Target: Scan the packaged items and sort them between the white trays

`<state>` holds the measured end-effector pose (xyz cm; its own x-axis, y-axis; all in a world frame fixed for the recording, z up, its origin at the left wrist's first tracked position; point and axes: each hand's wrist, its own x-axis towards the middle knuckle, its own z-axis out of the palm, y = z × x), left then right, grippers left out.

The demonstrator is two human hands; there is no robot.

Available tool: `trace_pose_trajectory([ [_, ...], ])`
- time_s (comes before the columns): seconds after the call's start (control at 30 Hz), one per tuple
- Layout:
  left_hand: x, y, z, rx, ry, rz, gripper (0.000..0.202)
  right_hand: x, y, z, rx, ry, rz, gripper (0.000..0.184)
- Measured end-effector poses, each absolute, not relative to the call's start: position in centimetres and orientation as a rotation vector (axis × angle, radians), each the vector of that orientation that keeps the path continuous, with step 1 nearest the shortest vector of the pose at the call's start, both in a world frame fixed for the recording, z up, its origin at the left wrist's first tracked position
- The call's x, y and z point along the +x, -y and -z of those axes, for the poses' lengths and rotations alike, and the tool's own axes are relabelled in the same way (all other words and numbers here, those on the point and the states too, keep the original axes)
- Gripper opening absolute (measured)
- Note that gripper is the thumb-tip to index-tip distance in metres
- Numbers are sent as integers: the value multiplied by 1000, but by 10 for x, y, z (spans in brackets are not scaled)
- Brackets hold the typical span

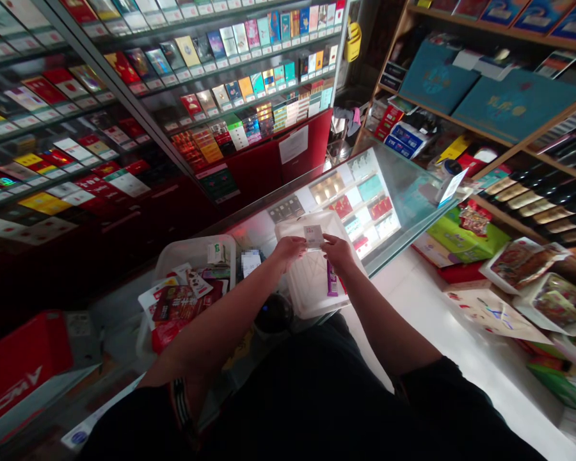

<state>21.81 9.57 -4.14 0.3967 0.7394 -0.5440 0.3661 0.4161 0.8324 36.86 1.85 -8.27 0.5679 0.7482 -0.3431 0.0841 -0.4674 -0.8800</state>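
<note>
Both my hands meet over a glass counter (408, 192) and pinch a small pale card or packet (313, 235) between them. My left hand (290, 248) grips its left edge with closed fingers. My right hand (336, 250) grips its right edge the same way. Below them lies a white plastic tray (312, 285) with a purple strip-like item (332, 280) in it. A second clear tub (194, 256) to the left holds several red packets and cards.
Lit shelves of cigarette packs (249, 70) fill the wall behind the counter. Wooden shelves (504, 137) with blue boxes stand at the right. Snack boxes and bags (532, 282) crowd the white floor at the right. A red carton (19, 365) lies at the lower left.
</note>
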Motion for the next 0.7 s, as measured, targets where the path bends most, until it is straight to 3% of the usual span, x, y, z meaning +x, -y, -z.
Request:
trace_pose_trajectory([
  [0.27,204,-79,31,1062,-1238,-622,23,339,-14,57,-1704,586,-892,39],
  [0.7,117,-40,5,1592,-1306,-787,39,281,4,16,-1691,985,-798,35],
])
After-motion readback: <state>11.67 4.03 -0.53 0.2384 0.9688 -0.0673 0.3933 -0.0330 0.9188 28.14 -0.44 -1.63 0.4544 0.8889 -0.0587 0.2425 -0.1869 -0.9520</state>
